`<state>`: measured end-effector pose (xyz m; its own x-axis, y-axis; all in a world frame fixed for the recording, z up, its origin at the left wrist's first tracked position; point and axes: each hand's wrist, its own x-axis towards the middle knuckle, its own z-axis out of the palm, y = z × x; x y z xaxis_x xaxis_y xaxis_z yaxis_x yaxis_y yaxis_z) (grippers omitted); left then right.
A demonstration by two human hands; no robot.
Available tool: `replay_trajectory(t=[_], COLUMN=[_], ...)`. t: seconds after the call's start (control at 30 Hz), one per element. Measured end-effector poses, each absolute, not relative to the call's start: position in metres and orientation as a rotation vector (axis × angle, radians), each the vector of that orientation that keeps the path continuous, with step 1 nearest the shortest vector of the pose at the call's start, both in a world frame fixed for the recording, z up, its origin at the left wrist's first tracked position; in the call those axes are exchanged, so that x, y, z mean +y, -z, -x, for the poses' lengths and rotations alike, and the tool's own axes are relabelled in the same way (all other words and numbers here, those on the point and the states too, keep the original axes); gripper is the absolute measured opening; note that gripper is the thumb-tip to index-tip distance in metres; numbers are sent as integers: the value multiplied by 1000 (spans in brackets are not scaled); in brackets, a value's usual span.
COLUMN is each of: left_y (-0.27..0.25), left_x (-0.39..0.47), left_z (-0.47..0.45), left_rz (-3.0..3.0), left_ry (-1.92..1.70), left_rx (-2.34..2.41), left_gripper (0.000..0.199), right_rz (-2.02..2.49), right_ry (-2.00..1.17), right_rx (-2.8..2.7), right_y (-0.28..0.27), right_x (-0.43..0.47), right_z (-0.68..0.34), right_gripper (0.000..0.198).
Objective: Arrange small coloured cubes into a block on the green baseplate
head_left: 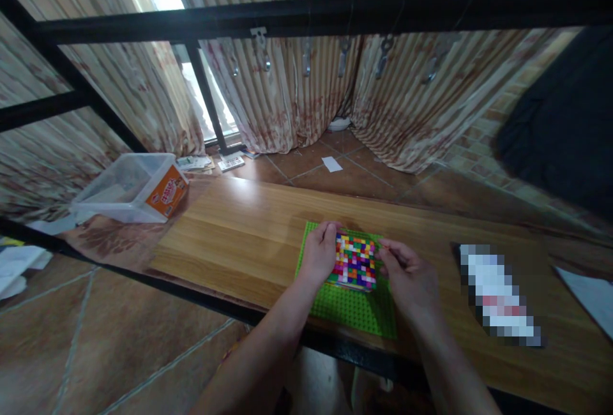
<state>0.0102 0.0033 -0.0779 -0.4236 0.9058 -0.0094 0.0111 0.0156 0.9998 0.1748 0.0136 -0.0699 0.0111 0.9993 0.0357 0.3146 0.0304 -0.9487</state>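
A green studded baseplate point(354, 313) lies on the wooden tabletop in front of me. On it sits a low block of small multicoloured toy bricks point(355, 260), in orange, purple, white, pink and other colours. My left hand point(322, 253) is closed against the block's left side, its thumb near the far left corner and its other fingers partly hidden. My right hand point(410, 273) is at the right edge of the baseplate, thumb and forefinger pinched together beside the block. Whatever lies between those fingertips is too small to make out.
A clear plastic bin point(127, 195) with an orange label stands at the tabletop's left end. A pixelated item point(498, 294) lies right of my right hand, with a white sheet point(587, 297) beyond. A black metal bar point(306, 16) with hanging clips crosses before striped curtains point(287, 96).
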Motion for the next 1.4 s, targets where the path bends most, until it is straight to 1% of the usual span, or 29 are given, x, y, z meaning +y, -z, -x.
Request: replay_trajectory(t=[0.07,0.13,0.17,0.23,0.3,0.47,0.6,0.73,0.8,1.0,1.1,1.27,1.4], left_y=[75,72,71,71,72,74,73,74,74,68,66,67,66], left_x=[3,1,0,-3,-5,-3,6,13,12,4,3,3,1], left_z=[-12,-14,-16,-18,-19,-19,-18,-17,-17,-15,-14,-15,-14], left_rz=[-890,-858,-864,-899,-923,-938,-1009,-1030,-1016,-1002,-1024,-1001,-969], left_ry=[-1498,-1490,-1487,-1477,-1453,-1407,-1436,-1454,-1462,-1427,-1416,-1429,-1442], left_rx=[1474,1407,1382,1354,1353,1392,1423,1368,1347,1313,1309,1327,1329], left_gripper=[28,18,19,33,39,35,31,31,36,65,76,81,81], right_rz=[1434,1437,1430,1401,1368,1349,1329,1340,1354,1371,1367,1367,1381], right_ry=[-1010,-1014,-1017,-1030,-1039,-1029,-1030,-1024,-1014,-1002,-998,-996,-995], right_rx=[-1441,-1445,-1448,-1450,-1445,-1415,-1374,-1356,-1361,-1405,-1409,-1387,-1372], right_y=[70,72,73,76,78,79,72,66,64,66,67,66,66], right_x=[14,15,16,16,16,15,14,14,14,17,17,16,17], right_z=[-176,-177,-177,-176,-175,-170,-168,-171,-175,-182,-182,-182,-182], right_gripper=[39,40,39,39,38,37,36,37,37,37,37,41,40])
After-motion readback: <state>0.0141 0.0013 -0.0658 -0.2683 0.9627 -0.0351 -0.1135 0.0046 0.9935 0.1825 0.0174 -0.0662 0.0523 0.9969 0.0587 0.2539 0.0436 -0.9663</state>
